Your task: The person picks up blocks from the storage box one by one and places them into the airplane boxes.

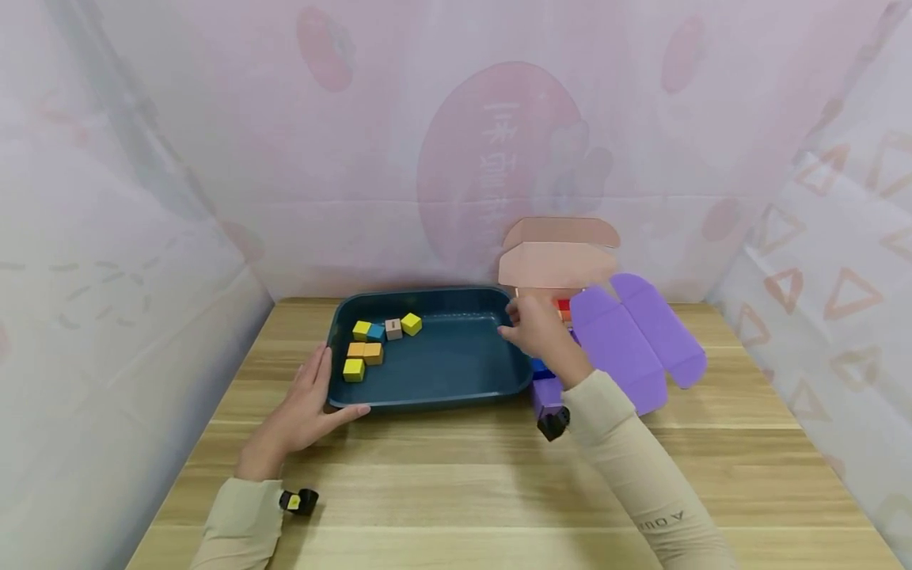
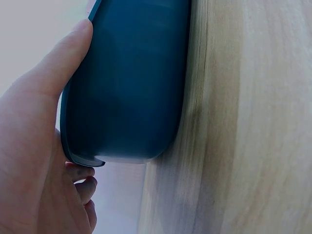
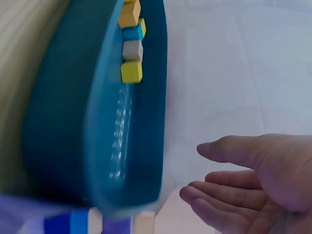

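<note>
A dark teal tray (image 1: 456,366) lies on the table with several small cubes gathered at its left end: yellow cubes (image 1: 354,370), orange ones (image 1: 373,354), a blue cube (image 1: 376,333) and a greyish-beige cube (image 1: 393,329). My left hand (image 1: 302,405) rests against the tray's front left corner, its thumb along the front rim and its fingers extended up the left side. Over the tray's right end hovers my right hand (image 1: 539,326), its fingers loosely bent. Nothing sits between thumb and fingers of the right hand (image 3: 243,180) in the right wrist view.
Right of the tray stand an open pink box (image 1: 559,265) and an open purple box (image 1: 620,340), lids folded back. Red blocks (image 1: 564,305) and blue blocks (image 1: 541,369) show in them, partly hidden by my right arm. Printed cloth walls enclose the wooden table (image 1: 442,483).
</note>
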